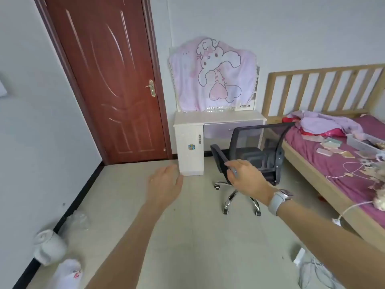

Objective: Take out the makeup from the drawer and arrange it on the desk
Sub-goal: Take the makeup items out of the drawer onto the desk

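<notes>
Head view: both hands, left [165, 184] and right [244, 176], reach forward, fingers relaxed and empty. Far drawer [231, 129] closed; bench [218, 117] bare, task not started.

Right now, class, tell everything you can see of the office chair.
The office chair is black, with a see-through mesh back, padded seat, armrests and a shiny metal star base on castors. It stands upright on the tiled floor between the desk and the bed. The right hand reaches toward its near armrest; contact is unclear.
</notes>
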Demonstrator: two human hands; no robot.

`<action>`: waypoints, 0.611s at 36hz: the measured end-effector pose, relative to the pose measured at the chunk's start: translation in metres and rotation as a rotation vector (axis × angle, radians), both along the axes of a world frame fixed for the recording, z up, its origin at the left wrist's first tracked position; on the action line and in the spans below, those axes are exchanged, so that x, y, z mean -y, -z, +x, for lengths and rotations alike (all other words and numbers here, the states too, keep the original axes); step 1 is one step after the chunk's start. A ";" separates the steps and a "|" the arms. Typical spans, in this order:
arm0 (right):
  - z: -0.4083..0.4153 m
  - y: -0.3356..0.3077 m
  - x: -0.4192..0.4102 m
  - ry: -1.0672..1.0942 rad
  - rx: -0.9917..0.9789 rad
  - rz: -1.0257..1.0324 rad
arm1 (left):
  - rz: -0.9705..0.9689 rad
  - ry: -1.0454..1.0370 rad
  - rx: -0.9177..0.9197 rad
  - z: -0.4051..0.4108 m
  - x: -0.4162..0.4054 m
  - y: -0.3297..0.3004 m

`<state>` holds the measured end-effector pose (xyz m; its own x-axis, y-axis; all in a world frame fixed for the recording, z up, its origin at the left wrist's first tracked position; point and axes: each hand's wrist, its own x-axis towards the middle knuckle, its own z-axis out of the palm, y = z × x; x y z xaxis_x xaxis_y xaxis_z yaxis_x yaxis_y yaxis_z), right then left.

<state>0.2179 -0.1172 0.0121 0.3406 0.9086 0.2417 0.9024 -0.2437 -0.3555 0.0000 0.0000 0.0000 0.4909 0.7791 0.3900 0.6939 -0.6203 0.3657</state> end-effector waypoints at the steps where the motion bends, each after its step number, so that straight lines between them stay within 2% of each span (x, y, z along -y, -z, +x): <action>1: 0.007 0.008 -0.010 0.009 -0.017 -0.004 | -0.028 -0.013 -0.039 0.008 -0.015 0.009; 5: 0.044 0.046 -0.052 0.032 -0.049 -0.034 | -0.063 -0.016 -0.183 0.043 -0.071 0.052; 11: 0.129 0.096 -0.146 0.040 0.006 -0.092 | -0.050 -0.014 -0.244 0.111 -0.174 0.099; 14: 0.173 0.105 -0.206 0.028 0.006 -0.168 | -0.073 -0.024 -0.283 0.152 -0.235 0.108; 22: 0.260 0.108 -0.361 -0.015 -0.121 -0.162 | -0.201 -0.099 -0.293 0.242 -0.371 0.110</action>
